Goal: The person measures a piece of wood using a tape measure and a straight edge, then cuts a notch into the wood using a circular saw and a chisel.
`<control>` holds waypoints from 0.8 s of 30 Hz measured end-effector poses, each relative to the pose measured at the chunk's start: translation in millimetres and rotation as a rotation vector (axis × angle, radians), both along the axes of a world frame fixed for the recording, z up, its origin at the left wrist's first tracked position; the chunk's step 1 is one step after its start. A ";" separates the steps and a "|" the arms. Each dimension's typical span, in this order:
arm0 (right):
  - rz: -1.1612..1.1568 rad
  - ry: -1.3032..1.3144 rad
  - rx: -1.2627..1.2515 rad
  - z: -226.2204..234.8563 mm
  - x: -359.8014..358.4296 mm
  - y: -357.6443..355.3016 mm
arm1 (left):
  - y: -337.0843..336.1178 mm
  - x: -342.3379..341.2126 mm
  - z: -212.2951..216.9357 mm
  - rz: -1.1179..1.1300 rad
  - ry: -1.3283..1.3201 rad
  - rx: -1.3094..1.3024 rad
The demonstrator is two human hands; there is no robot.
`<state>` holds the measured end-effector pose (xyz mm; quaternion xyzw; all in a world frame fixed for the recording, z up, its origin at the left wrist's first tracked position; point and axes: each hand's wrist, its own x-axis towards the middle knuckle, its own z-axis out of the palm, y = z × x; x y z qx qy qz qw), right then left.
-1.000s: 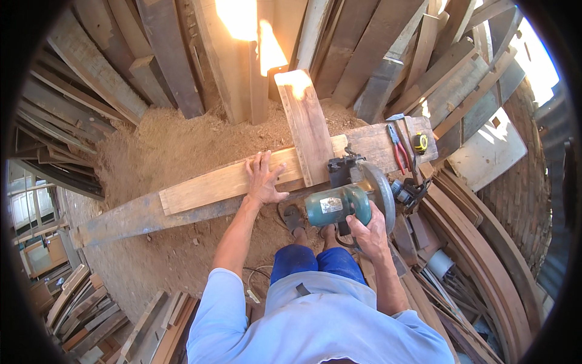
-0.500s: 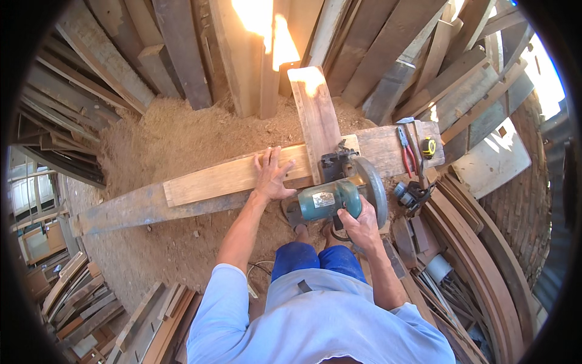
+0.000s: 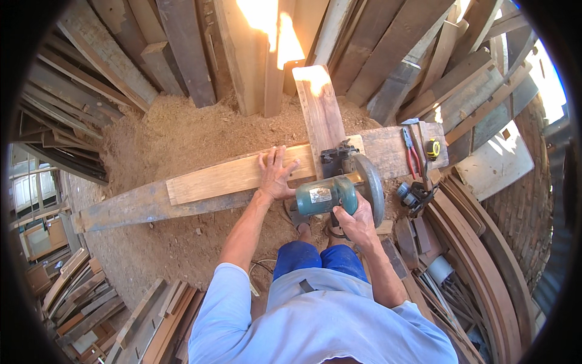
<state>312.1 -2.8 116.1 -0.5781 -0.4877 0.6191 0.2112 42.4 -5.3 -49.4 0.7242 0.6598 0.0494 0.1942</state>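
Observation:
My right hand (image 3: 357,223) is wrapped round the rear handle of a green circular saw (image 3: 321,197). Its rounded grey guard (image 3: 371,191) faces right, and its base rests at the near end of a short crosswise board (image 3: 323,112). Under that piece runs a long pale plank (image 3: 236,179), lying on a thicker, weathered beam (image 3: 127,209). My left hand (image 3: 279,174) presses on the pale plank just left of the crosswise board, fingers spread. The blade and its contact with the wood are hidden by the saw.
Red-handled pliers (image 3: 412,155), a hammer (image 3: 418,136) and a yellow tape measure (image 3: 432,149) lie on the beam's right end. Beside it sits another power tool (image 3: 415,197). Sawdust (image 3: 182,130) covers the ground; stacked planks (image 3: 479,242) line the right, with more leaning behind.
The saw has shifted slightly left relative to the boards, with my right hand still on its handle. My left hand stays on the pale plank. The whole view has moved a little.

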 end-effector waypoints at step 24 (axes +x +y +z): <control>-0.418 -0.063 -0.044 31.1 98.6 -33.7 | -9.4 5.4 -12.1 -0.432 -0.027 0.104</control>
